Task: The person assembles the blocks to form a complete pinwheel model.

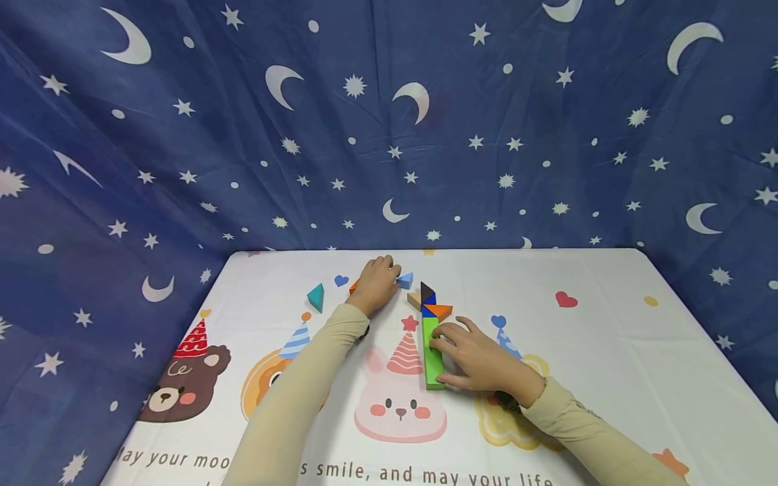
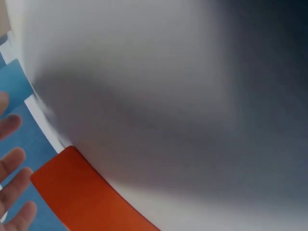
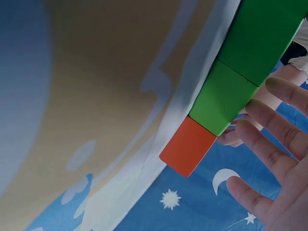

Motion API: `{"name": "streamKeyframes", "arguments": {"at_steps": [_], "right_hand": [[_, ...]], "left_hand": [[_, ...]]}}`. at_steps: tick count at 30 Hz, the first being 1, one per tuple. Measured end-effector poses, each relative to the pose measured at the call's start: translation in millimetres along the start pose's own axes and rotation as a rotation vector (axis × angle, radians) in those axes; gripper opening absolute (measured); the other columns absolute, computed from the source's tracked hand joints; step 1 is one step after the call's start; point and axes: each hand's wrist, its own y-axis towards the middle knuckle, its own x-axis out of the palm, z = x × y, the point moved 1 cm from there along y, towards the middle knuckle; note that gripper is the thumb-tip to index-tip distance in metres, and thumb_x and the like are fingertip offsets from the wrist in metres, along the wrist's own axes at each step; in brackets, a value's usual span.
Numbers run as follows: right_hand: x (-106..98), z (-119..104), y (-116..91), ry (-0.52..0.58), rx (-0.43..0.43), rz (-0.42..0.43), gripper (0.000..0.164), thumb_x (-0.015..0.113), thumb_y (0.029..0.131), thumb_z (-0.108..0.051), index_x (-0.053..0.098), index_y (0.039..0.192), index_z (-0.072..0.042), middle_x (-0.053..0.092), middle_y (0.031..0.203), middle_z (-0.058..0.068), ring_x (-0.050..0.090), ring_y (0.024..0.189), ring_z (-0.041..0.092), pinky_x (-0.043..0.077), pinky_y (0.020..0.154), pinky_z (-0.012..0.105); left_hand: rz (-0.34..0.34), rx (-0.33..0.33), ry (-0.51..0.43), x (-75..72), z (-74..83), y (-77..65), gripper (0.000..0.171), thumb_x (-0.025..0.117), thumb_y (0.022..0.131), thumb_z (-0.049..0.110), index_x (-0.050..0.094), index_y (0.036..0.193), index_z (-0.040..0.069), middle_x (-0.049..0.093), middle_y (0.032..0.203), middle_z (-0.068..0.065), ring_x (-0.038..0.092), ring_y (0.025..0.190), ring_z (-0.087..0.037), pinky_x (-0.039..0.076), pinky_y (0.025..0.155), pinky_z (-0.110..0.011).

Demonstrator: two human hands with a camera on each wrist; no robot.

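Note:
My left hand [image 1: 376, 284] reaches to the far part of the table, fingertips beside a light blue triangular block [image 1: 405, 280]. In the left wrist view its spread fingers [image 2: 14, 187] show past an orange block [image 2: 91, 192] and a light blue block [image 2: 14, 84]. My right hand [image 1: 474, 354] rests against the long green piece [image 1: 433, 358], its fingers extended and apart; the right wrist view shows a seam across the green. At its far end are an orange triangular block [image 1: 440, 310], small blue blocks [image 1: 429, 301], a dark brown one [image 1: 427, 291] and a wood-coloured one [image 1: 415, 301].
A teal triangular block [image 1: 315, 298] lies left of my left hand, and part of an orange block [image 1: 353, 287] shows behind that hand. The white tablecloth [image 1: 595, 351] carries printed animals and lettering. A blue star-patterned curtain [image 1: 462, 182] stands behind the table.

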Motion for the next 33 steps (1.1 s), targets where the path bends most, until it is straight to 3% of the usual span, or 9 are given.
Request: {"name": "streamKeyframes", "arguments": {"at_steps": [10, 15, 26, 33], "right_hand": [[-0.4, -1.0, 0.3, 0.004, -0.004, 0.003, 0.051, 0.065, 0.081, -0.049, 0.059, 0.114, -0.011, 0.058, 0.113, 0.006, 0.053, 0.109, 0.02, 0.04, 0.098, 0.052], [0.2, -0.8, 0.3, 0.003, -0.009, 0.011, 0.051, 0.065, 0.081, -0.049, 0.059, 0.114, -0.011, 0.058, 0.113, 0.006, 0.053, 0.109, 0.021, 0.04, 0.097, 0.052], [-1.2, -0.2, 0.3, 0.001, 0.008, -0.015, 0.052, 0.066, 0.08, -0.049, 0.058, 0.115, -0.012, 0.057, 0.114, 0.006, 0.052, 0.111, 0.02, 0.039, 0.099, 0.053], [-1.7, -1.4, 1.0, 0.0, -0.005, -0.005, 0.052, 0.067, 0.079, -0.048, 0.058, 0.114, -0.01, 0.058, 0.113, 0.007, 0.052, 0.11, 0.022, 0.039, 0.098, 0.053]], "left_hand": [[0.018, 0.037, 0.03, -0.5, -0.4, 0.8, 0.018, 0.063, 0.089, 0.02, 0.07, 0.104, 0.013, 0.058, 0.101, -0.007, 0.055, 0.095, -0.022, 0.044, 0.095, -0.038], [-0.004, 0.044, 0.016, -2.3, -2.7, -2.8, 0.018, 0.063, 0.089, 0.021, 0.068, 0.103, 0.011, 0.058, 0.102, -0.008, 0.056, 0.097, -0.022, 0.044, 0.096, -0.038], [-0.026, -0.038, -0.031, -16.1, -34.7, -25.5, 0.031, 0.068, 0.084, 0.025, 0.063, 0.108, 0.007, 0.057, 0.104, -0.011, 0.055, 0.1, -0.028, 0.043, 0.096, -0.042], [-0.101, -0.093, -0.018, -15.1, -48.0, -38.5, 0.039, 0.071, 0.081, 0.031, 0.062, 0.111, 0.008, 0.056, 0.107, -0.012, 0.053, 0.098, -0.027, 0.044, 0.091, -0.042]]}}
